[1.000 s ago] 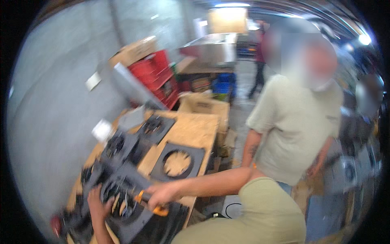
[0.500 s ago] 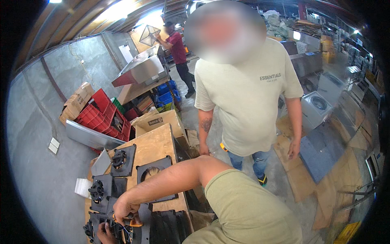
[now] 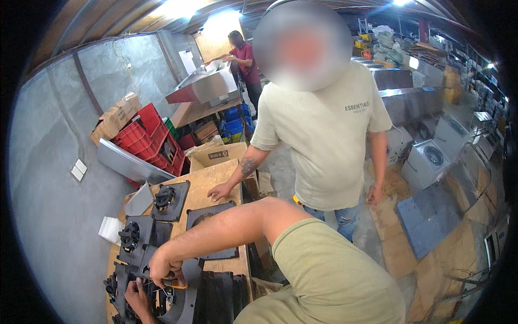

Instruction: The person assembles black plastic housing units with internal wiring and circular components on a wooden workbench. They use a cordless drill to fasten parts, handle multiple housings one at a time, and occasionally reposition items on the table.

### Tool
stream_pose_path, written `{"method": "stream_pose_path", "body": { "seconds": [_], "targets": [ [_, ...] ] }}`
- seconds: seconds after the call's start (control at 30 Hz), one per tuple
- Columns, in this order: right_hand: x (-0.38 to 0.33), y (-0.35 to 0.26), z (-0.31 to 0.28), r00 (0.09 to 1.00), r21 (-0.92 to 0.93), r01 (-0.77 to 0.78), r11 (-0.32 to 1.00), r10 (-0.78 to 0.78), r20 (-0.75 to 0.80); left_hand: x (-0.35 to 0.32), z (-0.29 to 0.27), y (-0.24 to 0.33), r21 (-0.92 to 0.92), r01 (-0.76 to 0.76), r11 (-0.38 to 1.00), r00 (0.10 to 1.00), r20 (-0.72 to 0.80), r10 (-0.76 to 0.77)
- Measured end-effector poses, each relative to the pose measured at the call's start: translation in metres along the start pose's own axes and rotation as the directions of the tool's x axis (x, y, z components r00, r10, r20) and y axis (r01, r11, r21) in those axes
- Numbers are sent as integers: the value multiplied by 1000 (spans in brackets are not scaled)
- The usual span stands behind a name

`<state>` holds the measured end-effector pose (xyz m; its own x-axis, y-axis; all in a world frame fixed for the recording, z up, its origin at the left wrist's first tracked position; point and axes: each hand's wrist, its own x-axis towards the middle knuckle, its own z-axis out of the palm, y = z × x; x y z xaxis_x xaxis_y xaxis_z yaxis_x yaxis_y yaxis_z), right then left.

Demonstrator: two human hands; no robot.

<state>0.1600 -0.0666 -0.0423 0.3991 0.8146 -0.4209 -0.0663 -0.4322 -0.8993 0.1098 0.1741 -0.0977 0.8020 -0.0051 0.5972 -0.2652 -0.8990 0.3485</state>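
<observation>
My right hand is closed around an orange-handled hand tool; its working end is hidden. Close beside it, my left hand has its fingers bent at a black part with thin pale wires. What those fingers pinch, if anything, is too small to tell. Both hands are over black square plates on a wooden table. One black plate with a round fitting lies at the far end, and a similar fitting is nearer on the left. My right forearm partly covers another plate.
Across the table stands a person in a pale T-shirt, one hand over the tabletop. Red crates and a cardboard box are behind the table. Farther back, someone in a dark red shirt is at a metal hood.
The person opposite has brought a hand forward over the table. The far person's raised mesh frame is no longer seen. My hands stay together at the black parts; the view has shifted slightly.
</observation>
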Motion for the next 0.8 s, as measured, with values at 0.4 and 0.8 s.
{"method": "stream_pose_path", "body": {
  "seconds": [0.4,0.8],
  "targets": [
    [-41,-8,-7,998,-40,-49,998,47,-33,-1,2,-2,24,51,998,998,-25,-51],
    [-37,-18,-10,999,-110,-36,993,39,18,2,-4,17,41,118,992,993,7,-119]
  ]
}}
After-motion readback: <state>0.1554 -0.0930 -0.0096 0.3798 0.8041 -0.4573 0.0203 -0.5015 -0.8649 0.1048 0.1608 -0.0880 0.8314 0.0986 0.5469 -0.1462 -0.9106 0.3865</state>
